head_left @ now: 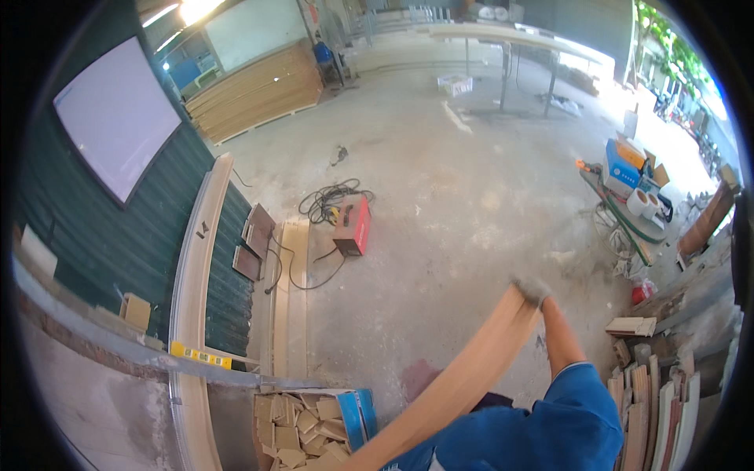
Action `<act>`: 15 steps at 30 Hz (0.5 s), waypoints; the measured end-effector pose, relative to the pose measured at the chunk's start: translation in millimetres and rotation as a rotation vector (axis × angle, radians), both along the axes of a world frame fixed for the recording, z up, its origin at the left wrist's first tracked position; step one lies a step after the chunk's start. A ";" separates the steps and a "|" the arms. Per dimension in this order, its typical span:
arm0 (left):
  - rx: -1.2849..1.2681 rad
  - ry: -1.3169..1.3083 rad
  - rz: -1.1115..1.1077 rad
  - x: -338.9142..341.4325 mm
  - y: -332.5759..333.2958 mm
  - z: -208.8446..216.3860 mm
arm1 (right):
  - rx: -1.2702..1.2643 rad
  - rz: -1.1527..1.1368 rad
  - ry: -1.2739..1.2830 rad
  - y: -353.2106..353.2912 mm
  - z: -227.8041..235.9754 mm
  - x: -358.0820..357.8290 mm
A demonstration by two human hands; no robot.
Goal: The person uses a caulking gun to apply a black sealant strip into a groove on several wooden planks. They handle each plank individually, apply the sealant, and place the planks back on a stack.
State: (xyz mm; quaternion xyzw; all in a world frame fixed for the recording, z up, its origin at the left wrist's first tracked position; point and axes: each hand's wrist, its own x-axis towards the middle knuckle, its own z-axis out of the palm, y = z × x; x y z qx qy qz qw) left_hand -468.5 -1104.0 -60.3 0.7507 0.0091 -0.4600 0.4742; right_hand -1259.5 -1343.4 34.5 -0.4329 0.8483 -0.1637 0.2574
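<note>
My right hand (533, 291), in a grey glove, grips the far end of a long light wooden plank (455, 385). The plank runs from the lower middle of the view up and to the right, held above the concrete floor. My blue sleeve (561, 416) fills the lower right. My left hand is not in view.
A red welding machine (353, 224) with tangled cables lies on the floor ahead. A box of small wood offcuts (302, 424) sits at lower left. Stacked wooden slats (652, 400) stand at right. A long pale curved beam (196, 267) leans by the green wall. Cluttered tools lie at far right.
</note>
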 end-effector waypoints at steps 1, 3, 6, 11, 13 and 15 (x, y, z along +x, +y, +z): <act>0.001 0.002 -0.013 -11.3 -12.5 3.8 | -0.012 -0.014 -0.059 -6.7 2.1 -21.6; -0.002 0.007 -0.026 -30.7 -34.3 10.6 | 0.068 -0.091 -0.153 -30.9 19.0 -78.8; -0.016 0.046 -0.044 -53.8 -72.0 17.6 | -0.029 -0.149 -0.160 -59.9 27.6 -134.8; -0.014 -0.128 -0.177 -94.9 -207.9 32.4 | -0.098 -0.275 -0.067 -124.5 4.7 -194.2; 0.027 -0.238 -0.225 -112.7 -286.1 30.0 | -0.114 -0.325 -0.062 -157.9 -2.1 -213.9; 0.096 -0.277 -0.228 -123.8 -379.6 18.8 | -0.103 -0.391 -0.152 -198.4 -2.3 -224.2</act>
